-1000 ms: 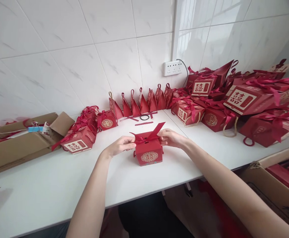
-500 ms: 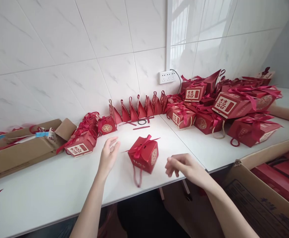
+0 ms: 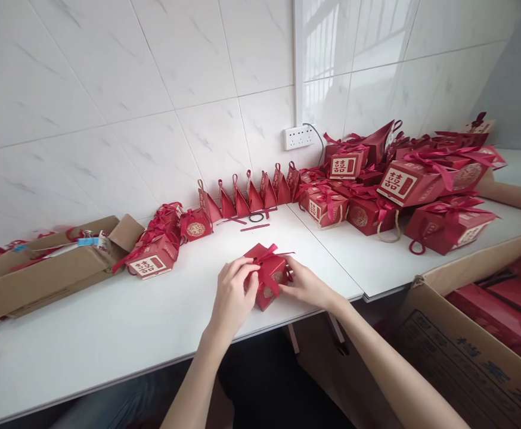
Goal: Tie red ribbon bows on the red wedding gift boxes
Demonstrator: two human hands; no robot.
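Observation:
A red gift box (image 3: 264, 299) with a satin ribbon bow (image 3: 268, 262) on top sits near the table's front edge. My left hand (image 3: 236, 292) is closed on its left side, fingers curled over the upper edge beside the bow. Against the right side my right hand (image 3: 309, 286) grips the box, thumb toward the front and fingers partly hidden behind it. The box's left face is mostly covered by my left hand.
Bowed red boxes are piled at the right (image 3: 421, 179) and stacked at left (image 3: 153, 256). Several triangular red packets (image 3: 256, 196) line the wall. Cardboard cartons stand left (image 3: 55, 274) and front right (image 3: 461, 351). Another person's forearm (image 3: 511, 196) shows far right.
Both hands, apart from the box before, have come in and closed on its two sides. The box has turned, and its hanging cord loop is no longer visible in front.

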